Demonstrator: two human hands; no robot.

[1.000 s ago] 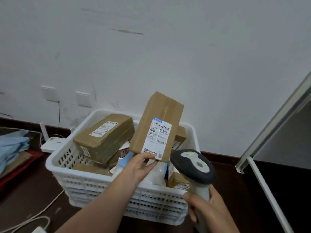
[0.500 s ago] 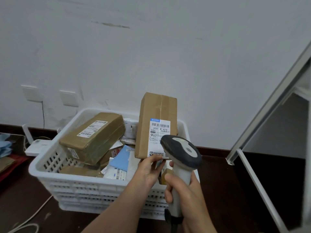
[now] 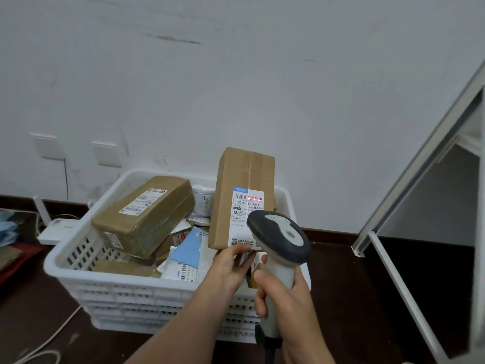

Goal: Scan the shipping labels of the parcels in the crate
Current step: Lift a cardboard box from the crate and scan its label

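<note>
The left hand (image 3: 231,269) holds a brown cardboard parcel (image 3: 242,195) upright above the right half of the white plastic crate (image 3: 147,287), its long axis running near-vertical and its labelled face turned toward the camera. The fingers (image 3: 242,249) of that hand pinch the parcel's lower edge, thumb in front over the bottom of the shipping label (image 3: 246,214); the fingers behind the box are hidden. The right hand (image 3: 286,303) is wrapped closed around the grip of a handheld scanner (image 3: 279,239), which sits just right of and nearer than the parcel, its dark head pointing up and away at the label. A red scan line lies across the barcode near the label's top, so the label lies up and slightly left from the scanner's nose, and I judge the reading of this parcel to be under way. The scanner head covers the label's lower right part, and the trigger finger cannot be made out. Inside the crate to the left, a larger taped box (image 3: 143,216) lies tilted with its own label up; beneath it are soft mailers and a blue envelope (image 3: 190,246), their labels partly buried. The crate stands on a dark floor against a pale wall.
</note>
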